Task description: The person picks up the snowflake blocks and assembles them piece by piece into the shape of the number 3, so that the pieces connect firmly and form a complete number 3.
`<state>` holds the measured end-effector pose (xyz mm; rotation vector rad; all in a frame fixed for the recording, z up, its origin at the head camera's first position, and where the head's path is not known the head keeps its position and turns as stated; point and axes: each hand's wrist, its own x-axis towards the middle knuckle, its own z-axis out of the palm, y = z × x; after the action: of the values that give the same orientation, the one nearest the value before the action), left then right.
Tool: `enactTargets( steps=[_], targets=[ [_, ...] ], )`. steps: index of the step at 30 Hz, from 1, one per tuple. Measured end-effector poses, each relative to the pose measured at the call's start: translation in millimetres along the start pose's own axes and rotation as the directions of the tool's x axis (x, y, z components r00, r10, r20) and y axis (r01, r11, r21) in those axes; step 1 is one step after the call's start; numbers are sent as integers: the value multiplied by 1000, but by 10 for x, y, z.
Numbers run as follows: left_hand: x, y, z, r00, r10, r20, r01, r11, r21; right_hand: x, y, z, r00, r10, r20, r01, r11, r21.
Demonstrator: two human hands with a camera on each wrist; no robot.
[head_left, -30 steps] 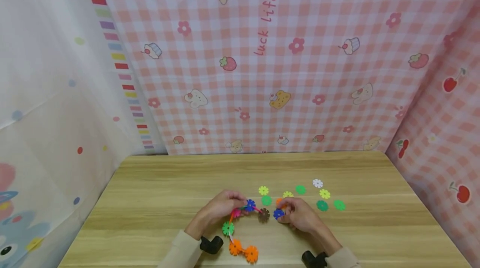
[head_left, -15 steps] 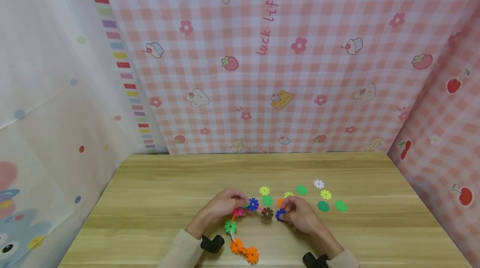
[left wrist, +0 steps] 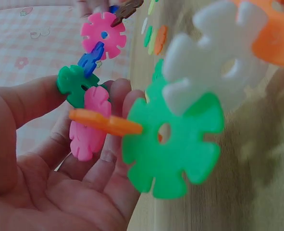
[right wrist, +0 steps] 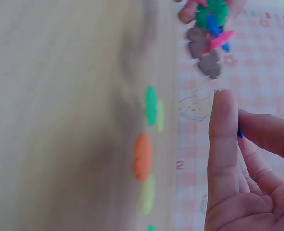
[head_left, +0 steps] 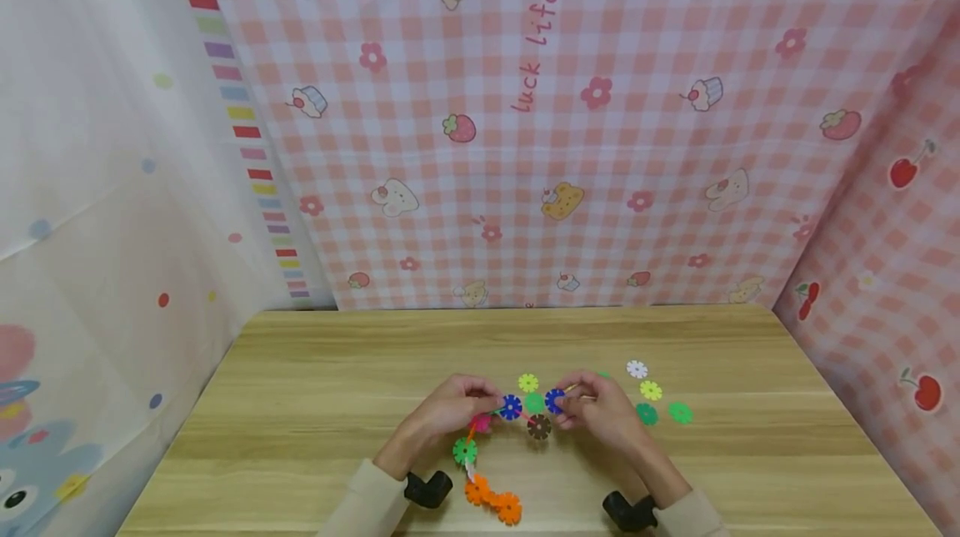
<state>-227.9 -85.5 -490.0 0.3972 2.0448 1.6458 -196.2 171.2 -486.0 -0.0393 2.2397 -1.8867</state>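
Note:
A chain of slotted plastic snowflake discs hangs from my left hand (head_left: 450, 410). In the left wrist view, thumb and fingers pinch its dark green disc (left wrist: 74, 85). Next to that come a pink disc (left wrist: 89, 139), an orange one (left wrist: 103, 121), a bright green one (left wrist: 173, 149) and a white one (left wrist: 218, 62). The other end runs through a blue disc (head_left: 511, 407) to a brown disc (head_left: 538, 427). My right hand (head_left: 603, 412) pinches a separate blue disc (head_left: 555, 400), just right of the brown one and apart from it. The right wrist view shows only a sliver of that disc.
Loose discs lie on the wooden table (head_left: 337, 370): yellow (head_left: 528, 383) and light green (head_left: 533, 403) beyond the hands, white (head_left: 637, 368), yellow (head_left: 651, 390) and several greens (head_left: 680, 413) at right. An orange disc (right wrist: 142, 156) lies by the right hand. Checked cloth (head_left: 487, 162) hangs behind.
My right hand has moved away from me with the blue disc, which now appears higher, level with the chain's blue disc. The left hand and chain have shifted slightly right.

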Motion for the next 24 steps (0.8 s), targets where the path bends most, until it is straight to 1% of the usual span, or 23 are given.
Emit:
enactTargets(
  steps=[6,11,18,24],
  targets=[
    [-11,25,27,1000,14,2,-14,1000,16,7,-161,65,999,-29,23,30,1000,-9],
    [4,36,48,1000,22,-7,-21,998,61,26,-220,127,997,-53,51,53,999,-3],
    [7,74,80,998,58,-20,-55,991,122,41,-294,204,995,-81,57,81,997,1],
    [-4,127,95,996,78,-40,-71,986,150,40,-350,241,995,-82,49,82,997,2]
  ],
)
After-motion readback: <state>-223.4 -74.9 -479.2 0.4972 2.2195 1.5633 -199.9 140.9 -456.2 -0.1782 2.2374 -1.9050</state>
